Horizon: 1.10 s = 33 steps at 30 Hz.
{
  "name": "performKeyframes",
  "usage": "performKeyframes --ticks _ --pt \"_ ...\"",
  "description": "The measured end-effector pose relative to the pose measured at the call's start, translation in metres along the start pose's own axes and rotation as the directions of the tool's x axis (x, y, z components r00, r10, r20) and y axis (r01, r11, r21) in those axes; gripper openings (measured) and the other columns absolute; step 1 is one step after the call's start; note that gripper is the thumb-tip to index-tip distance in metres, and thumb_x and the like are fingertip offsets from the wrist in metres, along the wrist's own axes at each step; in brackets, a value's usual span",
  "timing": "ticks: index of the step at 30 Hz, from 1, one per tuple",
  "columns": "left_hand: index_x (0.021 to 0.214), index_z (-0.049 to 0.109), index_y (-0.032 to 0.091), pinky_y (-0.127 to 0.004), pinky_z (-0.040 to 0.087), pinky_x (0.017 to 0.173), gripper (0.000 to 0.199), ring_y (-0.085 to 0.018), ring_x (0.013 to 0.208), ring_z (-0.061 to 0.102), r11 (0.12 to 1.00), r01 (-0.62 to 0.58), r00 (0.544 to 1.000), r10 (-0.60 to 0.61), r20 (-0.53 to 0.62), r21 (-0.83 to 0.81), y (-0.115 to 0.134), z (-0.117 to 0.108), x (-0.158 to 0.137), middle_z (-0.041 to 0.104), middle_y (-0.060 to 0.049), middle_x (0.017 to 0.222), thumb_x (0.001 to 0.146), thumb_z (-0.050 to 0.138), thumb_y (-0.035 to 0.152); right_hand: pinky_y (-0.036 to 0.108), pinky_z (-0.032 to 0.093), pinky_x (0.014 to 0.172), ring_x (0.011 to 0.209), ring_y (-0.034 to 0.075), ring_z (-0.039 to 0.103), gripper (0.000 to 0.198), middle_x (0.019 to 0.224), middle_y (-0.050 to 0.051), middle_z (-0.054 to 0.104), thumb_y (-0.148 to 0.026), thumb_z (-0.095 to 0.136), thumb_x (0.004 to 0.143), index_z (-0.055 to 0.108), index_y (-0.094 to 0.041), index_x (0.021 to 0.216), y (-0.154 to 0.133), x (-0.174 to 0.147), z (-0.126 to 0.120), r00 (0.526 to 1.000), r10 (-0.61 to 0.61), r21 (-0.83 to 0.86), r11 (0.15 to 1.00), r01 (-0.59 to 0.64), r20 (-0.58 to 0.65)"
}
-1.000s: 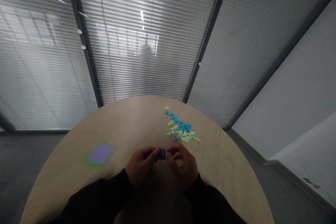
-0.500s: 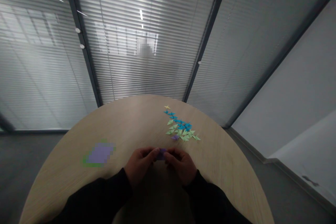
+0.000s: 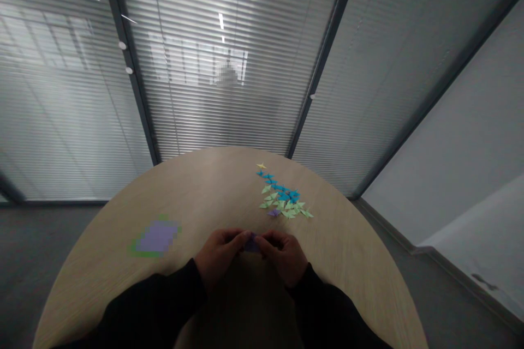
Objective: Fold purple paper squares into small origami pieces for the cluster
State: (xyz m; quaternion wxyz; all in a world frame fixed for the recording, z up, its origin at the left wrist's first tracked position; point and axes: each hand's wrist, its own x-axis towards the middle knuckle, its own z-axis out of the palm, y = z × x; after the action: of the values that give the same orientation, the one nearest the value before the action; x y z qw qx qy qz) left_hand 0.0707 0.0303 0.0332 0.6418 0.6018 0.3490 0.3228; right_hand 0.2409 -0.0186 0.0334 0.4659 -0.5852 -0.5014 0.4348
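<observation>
Purple paper (image 3: 251, 246) is pinched between the fingertips of the left hand (image 3: 218, 255) and right hand (image 3: 284, 257), over the near part of the counter (image 3: 347, 278). Beyond that paper lie green folded pieces (image 3: 291, 209), blue folded pieces (image 3: 290, 196) and a purple folded piece (image 3: 274, 212); left of it, a blurred purple-and-green patch (image 3: 156, 237).

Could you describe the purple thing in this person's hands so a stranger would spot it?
Find the pale table with the curved far edge. Toward its near side, the left hand and right hand together pinch a small purple piece. Unlike the purple folded shape and blurred purple patch on the table, it alone is held.
</observation>
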Motion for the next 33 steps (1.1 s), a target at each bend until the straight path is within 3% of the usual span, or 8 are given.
performKeyframes --ticks 5,9,11,17,24,29,33 --pt "0.081 0.075 0.013 -0.025 0.035 0.057 0.043 -0.014 0.059 0.051 0.998 -0.023 1.000 0.023 -0.004 0.051 -0.0008 0.0002 -0.0004 0.064 -0.001 0.063 0.081 0.062 0.054 0.025 0.042 0.051 0.052 0.013 0.053 0.026 0.058 -0.002 0.058 -0.043 0.066 0.076 0.064 -0.018 0.070 0.0020 -0.0009 0.0002 0.990 -0.136 -0.124 0.984 0.130 -0.039" --pt "0.087 0.076 0.015 -0.029 0.045 0.070 0.038 -0.019 0.075 0.063 0.998 -0.055 0.998 0.055 0.029 0.002 -0.0011 0.0006 0.0004 0.074 -0.006 0.082 0.077 0.069 0.050 0.026 0.046 0.056 0.058 0.014 0.056 0.022 0.065 0.000 0.059 -0.036 0.064 0.079 0.063 -0.018 0.066 0.0030 -0.0022 -0.0008 0.928 -0.371 -0.256 0.901 0.350 -0.038" --pt "0.086 0.075 0.015 -0.029 0.046 0.072 0.037 -0.020 0.077 0.065 0.998 -0.061 0.998 0.061 0.035 0.007 -0.0016 0.0000 0.0006 0.075 -0.006 0.083 0.078 0.069 0.050 0.026 0.047 0.056 0.060 0.015 0.057 0.022 0.066 0.001 0.060 -0.035 0.063 0.081 0.063 -0.018 0.066 0.0027 -0.0028 -0.0012 0.907 -0.421 -0.298 0.869 0.396 -0.023" --pt "0.081 0.073 0.015 -0.029 0.045 0.065 0.038 -0.019 0.069 0.063 0.992 -0.089 0.995 0.092 -0.040 0.087 -0.0023 -0.0022 -0.0001 0.072 -0.005 0.073 0.080 0.065 0.052 0.027 0.050 0.057 0.064 0.018 0.064 0.022 0.071 0.005 0.068 -0.038 0.061 0.082 0.068 -0.017 0.077 0.0046 -0.0017 0.0005 0.939 -0.341 -0.312 0.898 0.311 -0.046" --pt "0.092 0.076 0.017 -0.035 0.049 0.077 0.030 -0.024 0.085 0.067 0.964 -0.197 0.970 0.217 -0.107 0.177 -0.0043 0.0013 0.0010 0.075 -0.009 0.090 0.081 0.065 0.043 0.023 0.050 0.046 0.047 0.014 0.064 0.020 0.058 0.000 0.069 -0.038 0.060 0.085 0.066 -0.019 0.087 0.0075 -0.0038 0.0007 0.931 -0.348 -0.211 0.924 0.320 -0.109" --pt "0.094 0.073 0.018 -0.033 0.053 0.077 0.025 -0.023 0.084 0.070 0.972 -0.214 0.968 0.225 -0.112 0.101 -0.0069 0.0032 -0.0008 0.076 -0.008 0.090 0.081 0.067 0.039 0.026 0.061 0.064 0.069 0.019 0.076 0.010 0.077 0.005 0.077 -0.029 0.061 0.085 0.066 -0.020 0.087 0.0034 -0.0074 0.0011 0.872 -0.477 -0.206 0.870 0.448 -0.115" --pt "0.086 0.073 0.018 -0.033 0.054 0.078 0.019 -0.022 0.083 0.070 0.956 -0.258 0.946 0.280 -0.167 0.140 -0.0059 0.0014 -0.0028 0.076 -0.006 0.086 0.080 0.070 0.036 0.026 0.062 0.063 0.067 0.019 0.075 0.009 0.078 0.005 0.077 -0.027 0.064 0.082 0.068 -0.020 0.085 0.0013 -0.0077 0.0019 0.849 -0.515 -0.210 0.848 0.486 -0.116"
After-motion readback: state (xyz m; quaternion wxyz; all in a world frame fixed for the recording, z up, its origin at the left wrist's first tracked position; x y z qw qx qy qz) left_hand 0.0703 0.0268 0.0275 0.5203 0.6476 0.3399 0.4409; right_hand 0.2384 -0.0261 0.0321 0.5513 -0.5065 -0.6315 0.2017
